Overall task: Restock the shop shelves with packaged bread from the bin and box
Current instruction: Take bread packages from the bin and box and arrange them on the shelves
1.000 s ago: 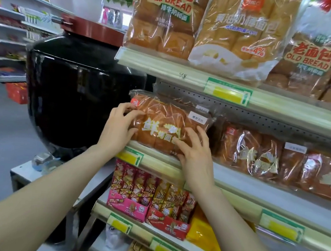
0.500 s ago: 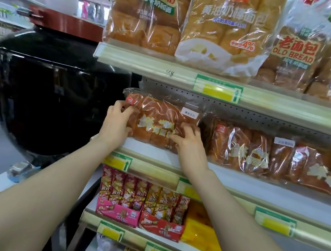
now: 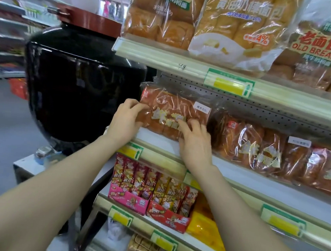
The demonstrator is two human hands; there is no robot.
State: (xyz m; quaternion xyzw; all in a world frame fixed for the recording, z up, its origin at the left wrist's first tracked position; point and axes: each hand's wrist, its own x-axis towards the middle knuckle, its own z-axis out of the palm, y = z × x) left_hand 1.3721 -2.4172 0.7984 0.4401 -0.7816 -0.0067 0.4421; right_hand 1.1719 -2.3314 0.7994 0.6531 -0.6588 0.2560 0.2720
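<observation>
Grip: left hand [image 3: 125,120] clasps one end of the clear-wrapped brown bread loaf [image 3: 169,110]; right hand [image 3: 196,142] clutches its front.
Loaf: between both hands, on the white metal shelf [image 3: 155,139] (nearly seated).
Remaining: cannot tell; further stock out of view.

Bread pack [image 3: 171,114] red-brown, clear wrap; jar [image 3: 80,91] glossy black; price tags [image 3: 230,86] green-yellow.
</observation>
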